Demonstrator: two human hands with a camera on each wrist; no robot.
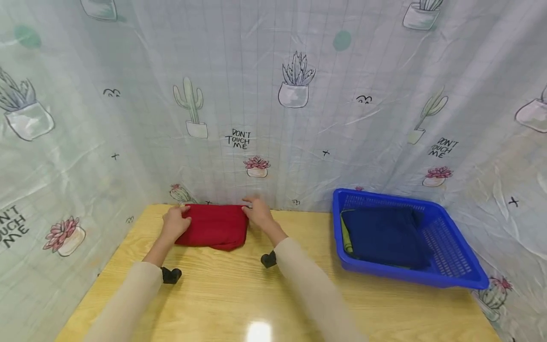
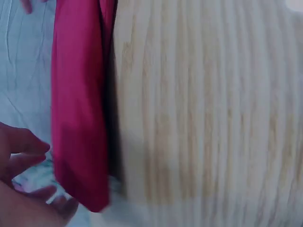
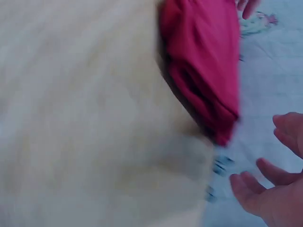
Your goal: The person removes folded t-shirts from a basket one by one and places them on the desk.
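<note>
A folded red cloth [image 1: 213,226] lies near the table's back edge, its long side running left to right. My left hand [image 1: 174,224] is at its left end. In the left wrist view, the loosely bent fingers of the left hand [image 2: 28,184] stand right beside the cloth [image 2: 78,104], with no fabric pinched between them. At the cloth's right end is my right hand [image 1: 258,213]. The right wrist view shows the right hand [image 3: 270,184] with fingers spread, a gap between them and the layered corner of the cloth [image 3: 203,66].
A blue plastic basket [image 1: 463,242] stands at the table's right side. Inside lie a folded navy cloth [image 1: 384,235] and a yellow-green cloth [image 1: 346,237]. A cactus-print curtain [image 1: 265,118] hangs behind and beside the wooden table [image 1: 222,294].
</note>
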